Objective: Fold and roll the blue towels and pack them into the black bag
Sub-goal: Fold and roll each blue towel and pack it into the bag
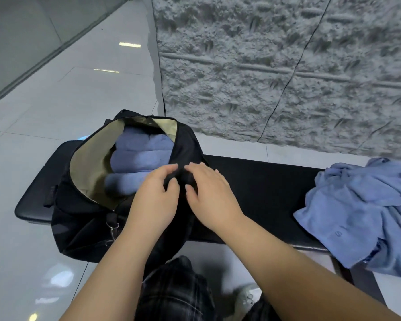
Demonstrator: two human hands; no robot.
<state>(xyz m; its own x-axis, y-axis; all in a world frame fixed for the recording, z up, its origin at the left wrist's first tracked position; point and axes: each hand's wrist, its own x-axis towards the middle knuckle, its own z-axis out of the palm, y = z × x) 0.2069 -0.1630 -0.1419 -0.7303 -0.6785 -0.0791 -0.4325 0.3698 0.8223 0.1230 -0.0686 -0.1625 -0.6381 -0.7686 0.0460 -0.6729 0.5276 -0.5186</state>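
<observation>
Both hands [183,193] seemingly pinch open black bag [83,218].

Two bare forearms were seen, no sleeves, watches, rings or bands on either. Left hand [153,200] and right hand [212,198] were ungloved; nails were short and unpainted where visible. Dark plaid trousers [174,290], black-grey with thin pale lines, were worn over the legs at the bottom edge. A light-coloured shoe [249,295] was partly seen beside the trousers, blurred; its detail could not be made out.
</observation>
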